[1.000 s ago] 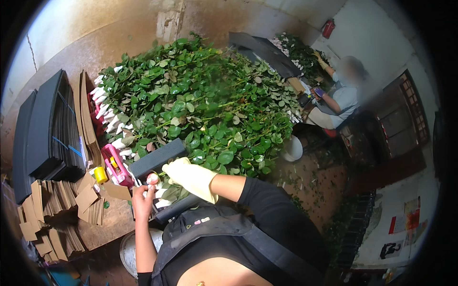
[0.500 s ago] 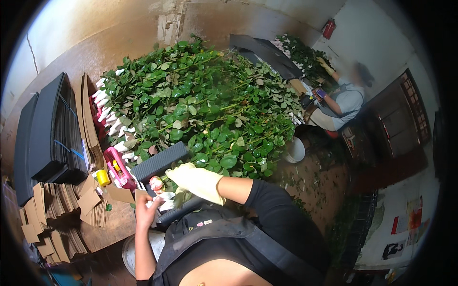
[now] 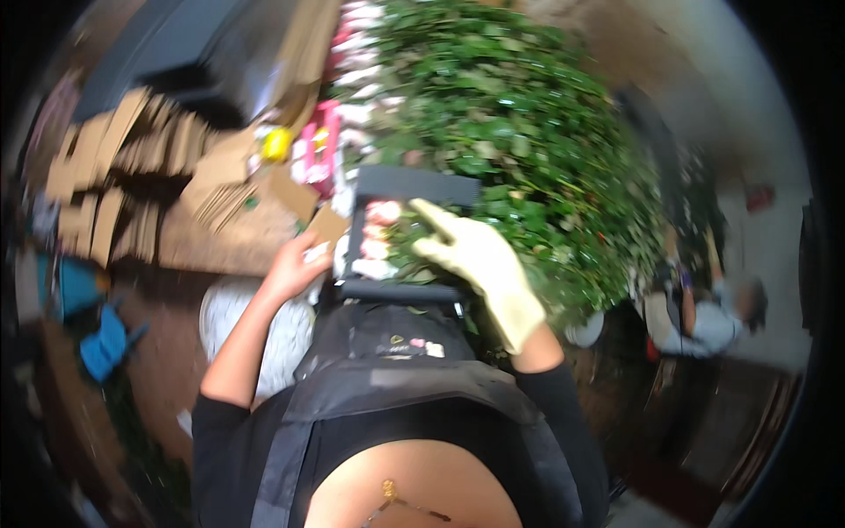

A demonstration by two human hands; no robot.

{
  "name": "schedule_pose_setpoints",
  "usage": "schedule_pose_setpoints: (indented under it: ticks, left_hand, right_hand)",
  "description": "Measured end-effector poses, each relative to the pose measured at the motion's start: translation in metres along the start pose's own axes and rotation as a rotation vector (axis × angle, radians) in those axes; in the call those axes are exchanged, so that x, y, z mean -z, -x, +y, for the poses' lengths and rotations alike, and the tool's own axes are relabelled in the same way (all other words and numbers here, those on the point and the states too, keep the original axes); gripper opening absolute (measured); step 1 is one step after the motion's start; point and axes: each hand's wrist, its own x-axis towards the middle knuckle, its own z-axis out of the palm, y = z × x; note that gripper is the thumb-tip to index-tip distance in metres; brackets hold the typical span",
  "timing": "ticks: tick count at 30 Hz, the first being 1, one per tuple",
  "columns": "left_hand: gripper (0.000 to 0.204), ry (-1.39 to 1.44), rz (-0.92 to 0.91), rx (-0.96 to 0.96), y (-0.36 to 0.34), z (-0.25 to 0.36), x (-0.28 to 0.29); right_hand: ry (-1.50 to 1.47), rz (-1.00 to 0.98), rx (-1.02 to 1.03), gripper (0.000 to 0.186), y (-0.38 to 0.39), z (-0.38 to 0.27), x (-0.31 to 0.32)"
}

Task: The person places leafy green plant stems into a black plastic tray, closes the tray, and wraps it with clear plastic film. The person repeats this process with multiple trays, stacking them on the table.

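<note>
A dark ridged trough sits in front of my body, holding a short row of pinkish and white rose heads with leafy stems. My left hand, bare, is beside the trough's left end, its fingers closed on a small brown cardboard piece; a bit of white shows at the fingertips. My right hand, in a pale yellow glove, is over the stems at the trough's right side. Its index finger and thumb are apart, with nothing visibly gripped.
A large heap of leafy rose stems covers the table beyond. Cardboard pieces are stacked at left, near a yellow roll and a pink holder. A white bin stands below the table edge. Another person works at far right.
The view has turned, shifting the table leftward and up. My right hand has moved off the rose head it was at and spread its fingers; my left hand has drawn away from the flowers.
</note>
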Motion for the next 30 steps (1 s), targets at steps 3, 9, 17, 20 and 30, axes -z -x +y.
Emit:
schedule_pose_setpoints:
  ticks: [3, 9, 17, 20, 30]
  left_hand:
    - [0.054, -0.176, -0.11, -0.088, -0.006, 0.017, -0.018]
    - [0.029, 0.199, -0.421, -0.02, -0.022, 0.023, -0.031]
    - [0.015, 1.131, 0.163, 0.25, 0.006, 0.011, -0.068]
    - [0.014, 1.268, 0.332, 0.29, 0.03, -0.009, -0.027]
    - [0.046, -0.571, -0.144, 0.215, 0.049, -0.041, 0.007]
  right_hand:
    - [-0.085, -0.033, 0.206, 0.036, 0.0, 0.001, -0.015]
    - [0.57, -0.291, 0.244, 0.026, -0.019, -0.001, -0.048]
    - [0.751, -0.387, 0.282, 0.02, -0.037, -0.01, -0.063]
    - [0.764, -0.42, 0.29, 0.019, -0.037, -0.008, -0.067]
    - [0.904, -0.408, 0.334, 0.019, -0.039, -0.014, -0.086]
